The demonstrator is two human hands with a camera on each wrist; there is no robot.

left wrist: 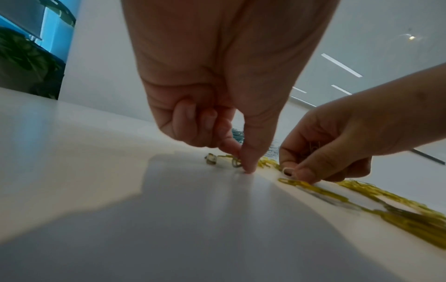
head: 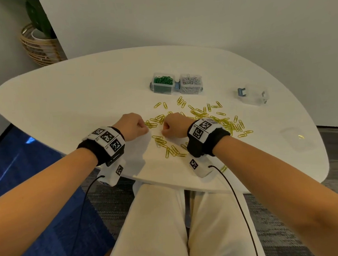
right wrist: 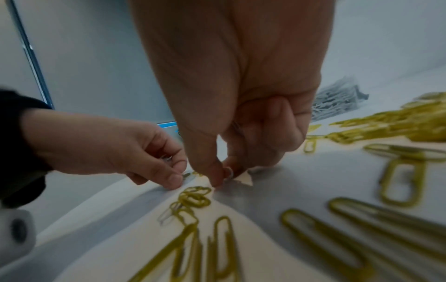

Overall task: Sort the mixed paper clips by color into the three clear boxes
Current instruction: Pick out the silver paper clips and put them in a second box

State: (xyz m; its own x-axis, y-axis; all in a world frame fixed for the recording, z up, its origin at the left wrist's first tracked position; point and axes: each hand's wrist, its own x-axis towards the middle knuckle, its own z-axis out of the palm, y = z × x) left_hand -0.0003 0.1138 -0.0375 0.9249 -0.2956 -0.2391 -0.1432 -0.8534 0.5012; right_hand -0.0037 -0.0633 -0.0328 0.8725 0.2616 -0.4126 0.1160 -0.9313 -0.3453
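Yellow paper clips [head: 200,115] lie scattered over the white table [head: 70,99]. My left hand [head: 145,129] pinches a small clip [left wrist: 236,162] against the table with thumb and forefinger; its colour is unclear, and more pale clips sit in its curled fingers. My right hand [head: 164,128], a few centimetres to the right, pinches a white clip [right wrist: 228,172] at the tabletop and keeps several clips tucked in its palm. Behind the pile stand a clear box of green clips [head: 163,84] and a clear box of white clips [head: 191,83]. A third clear box [head: 252,96] stands far right.
A clear lid [head: 295,138] with one yellow clip on it lies near the table's right edge. Beyond the table's far left corner a potted plant in a wire basket [head: 38,43] stands on the floor. The table's near edge runs just under my wrists.
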